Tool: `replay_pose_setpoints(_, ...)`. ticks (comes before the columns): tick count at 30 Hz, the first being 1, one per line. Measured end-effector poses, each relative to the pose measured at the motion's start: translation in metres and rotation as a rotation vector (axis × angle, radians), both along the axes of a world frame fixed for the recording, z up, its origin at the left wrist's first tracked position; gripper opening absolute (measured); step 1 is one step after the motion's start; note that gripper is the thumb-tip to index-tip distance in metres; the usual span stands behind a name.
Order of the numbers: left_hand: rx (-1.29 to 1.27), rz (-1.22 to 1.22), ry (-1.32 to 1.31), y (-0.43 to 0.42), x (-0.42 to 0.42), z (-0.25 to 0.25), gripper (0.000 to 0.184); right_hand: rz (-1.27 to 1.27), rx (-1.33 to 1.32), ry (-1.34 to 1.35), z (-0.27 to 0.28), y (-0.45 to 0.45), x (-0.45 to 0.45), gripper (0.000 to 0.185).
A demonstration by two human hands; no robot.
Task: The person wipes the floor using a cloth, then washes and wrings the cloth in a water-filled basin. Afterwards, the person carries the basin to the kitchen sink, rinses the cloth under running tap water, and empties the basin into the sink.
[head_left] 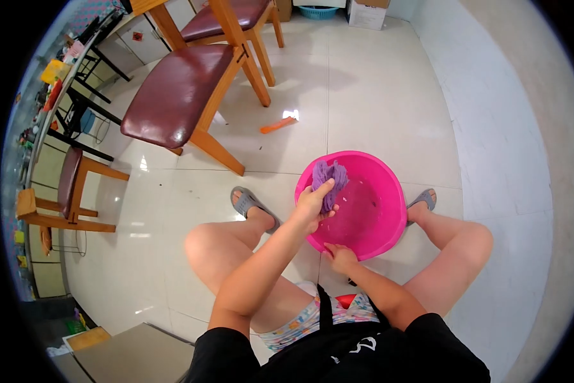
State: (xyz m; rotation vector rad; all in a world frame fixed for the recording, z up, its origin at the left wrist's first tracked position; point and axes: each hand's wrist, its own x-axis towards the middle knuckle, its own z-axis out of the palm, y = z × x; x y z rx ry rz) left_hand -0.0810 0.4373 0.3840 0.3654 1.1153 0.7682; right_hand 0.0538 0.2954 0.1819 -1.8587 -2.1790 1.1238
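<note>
A bunched purple cloth [328, 179] is gripped in my left hand [312, 203], held above the left part of a bright pink plastic basin [389, 191]. My fingers and thumb wrap around the cloth's lower end. The basin sits on the floor between my feet, with a few small dark specks on its inside. At its near rim, my right hand [342, 257] holds the edge, fingertips over the inner side. Some of the right hand's fingers are hidden.
Wooden chairs with dark red seats, one large chair [178, 96] nearest, stand at the upper left. An orange strip-like object [278, 124] lies on the tiled floor. A pale wall [497, 127] runs along the right. A blue basket [317, 12] and a white box [366, 15] are at the back.
</note>
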Motion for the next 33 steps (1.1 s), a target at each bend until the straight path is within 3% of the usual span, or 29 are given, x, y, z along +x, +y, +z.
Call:
replay_pose_setpoints(4,0.003,-0.012,0.019,0.001,-0.004,-0.004,0.035,-0.138,0.061,0.165,0.001,0.023,0.017,0.033)
replay_pose_setpoints(6,-0.003,-0.004,0.047,0.003,-0.005,-0.02,0.037,-0.239,0.323,0.152,0.005,0.04,0.031,0.032)
replay_pose_setpoints(8,0.002,0.01,0.094,0.003,-0.002,-0.021,0.038,-0.404,0.275,0.079,0.022,0.061,0.045,0.036)
replay_pose_setpoints(11,-0.003,0.027,0.225,0.003,0.005,-0.039,0.041,-0.361,0.3,-0.122,0.039,0.083,0.075,0.043)
replay_pose_setpoints(13,-0.003,0.036,0.315,0.003,0.008,-0.063,0.042,-0.225,0.42,-0.416,0.044,0.095,0.094,0.052)
replay_pose_setpoints(16,-0.031,0.027,0.394,-0.004,0.007,-0.093,0.044,-0.279,0.454,-0.52,0.038,0.117,0.129,0.064)
replay_pose_setpoints(19,-0.074,-0.037,0.488,-0.013,0.003,-0.117,0.05,-0.386,0.36,-0.45,0.042,0.136,0.157,0.072)
replay_pose_setpoints(21,0.025,-0.152,0.882,-0.022,0.0,-0.145,0.057,-0.473,0.281,-0.272,0.005,0.148,0.184,0.073)
replay_pose_setpoints(22,0.019,-0.142,0.887,-0.027,-0.003,-0.169,0.057,-0.568,0.201,-0.102,-0.012,0.153,0.195,0.075)
replay_pose_setpoints(24,0.0,-0.077,0.726,-0.036,-0.01,-0.211,0.061,-0.581,0.293,-0.118,-0.015,0.159,0.199,0.064)
replay_pose_setpoints(26,-0.029,-0.161,0.759,-0.04,-0.01,-0.186,0.062,-0.541,0.07,-0.204,0.0,0.167,0.2,0.054)
replay_pose_setpoints(27,-0.047,-0.251,0.784,-0.04,-0.009,-0.171,0.063,-0.515,0.114,-0.246,0.005,0.166,0.199,0.04)
replay_pose_setpoints(33,0.052,-0.275,0.808,-0.051,-0.007,-0.158,0.064,-0.617,0.076,-0.23,-0.006,0.163,0.191,0.041)
